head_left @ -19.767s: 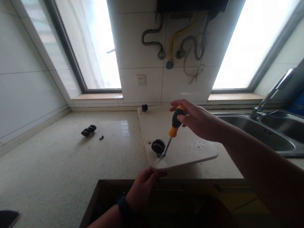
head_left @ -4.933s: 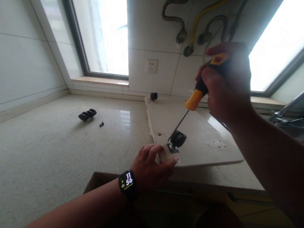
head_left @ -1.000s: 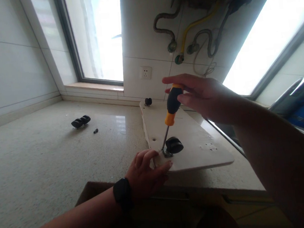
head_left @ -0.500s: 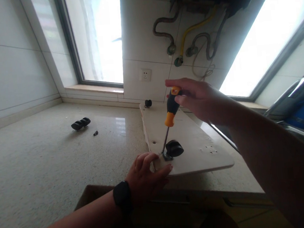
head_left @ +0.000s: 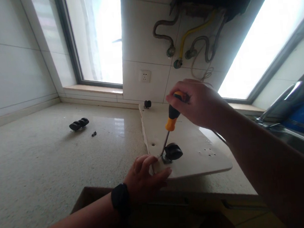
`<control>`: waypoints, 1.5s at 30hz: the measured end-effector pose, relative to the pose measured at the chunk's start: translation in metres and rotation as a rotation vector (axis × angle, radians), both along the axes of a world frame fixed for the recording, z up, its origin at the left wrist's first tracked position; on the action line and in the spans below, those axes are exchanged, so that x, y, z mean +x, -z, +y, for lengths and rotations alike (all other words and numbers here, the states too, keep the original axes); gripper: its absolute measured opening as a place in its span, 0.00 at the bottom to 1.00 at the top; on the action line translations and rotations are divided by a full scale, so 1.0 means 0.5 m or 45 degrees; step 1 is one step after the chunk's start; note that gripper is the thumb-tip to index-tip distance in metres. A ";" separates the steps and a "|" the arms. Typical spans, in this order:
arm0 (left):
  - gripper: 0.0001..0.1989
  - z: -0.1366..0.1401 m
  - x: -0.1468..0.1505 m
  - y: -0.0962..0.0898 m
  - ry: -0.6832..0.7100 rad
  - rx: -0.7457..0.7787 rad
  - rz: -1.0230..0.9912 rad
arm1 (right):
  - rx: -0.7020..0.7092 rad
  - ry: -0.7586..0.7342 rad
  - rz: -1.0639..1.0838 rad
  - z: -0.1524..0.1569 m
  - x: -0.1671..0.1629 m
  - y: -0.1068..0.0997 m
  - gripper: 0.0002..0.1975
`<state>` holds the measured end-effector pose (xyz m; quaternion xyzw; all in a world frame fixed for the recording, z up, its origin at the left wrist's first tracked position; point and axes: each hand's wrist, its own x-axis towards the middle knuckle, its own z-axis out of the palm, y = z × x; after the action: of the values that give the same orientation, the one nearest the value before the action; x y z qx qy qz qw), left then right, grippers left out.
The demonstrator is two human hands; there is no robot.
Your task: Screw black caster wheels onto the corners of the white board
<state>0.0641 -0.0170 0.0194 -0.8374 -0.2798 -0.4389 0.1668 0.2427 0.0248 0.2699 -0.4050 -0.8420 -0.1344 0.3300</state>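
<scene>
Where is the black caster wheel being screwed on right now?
The black caster wheel sits low at centre on the near-left corner of the white board, beside the left hand, under the orange-and-black screwdriver.
</scene>
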 end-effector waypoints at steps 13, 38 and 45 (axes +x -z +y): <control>0.18 -0.008 0.005 0.000 -0.009 -0.005 0.025 | -0.105 -0.006 -0.038 0.005 0.001 -0.011 0.18; 0.18 -0.011 0.007 -0.002 -0.009 -0.028 -0.003 | -0.143 -0.142 -0.005 -0.016 0.008 0.011 0.15; 0.20 -0.013 0.007 -0.007 -0.030 -0.065 -0.013 | -0.598 -0.504 0.119 -0.001 0.028 -0.004 0.19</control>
<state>0.0678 -0.0235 0.0229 -0.8359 -0.3014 -0.4338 0.1491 0.2568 0.0244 0.2717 -0.3043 -0.8964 0.1495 0.2856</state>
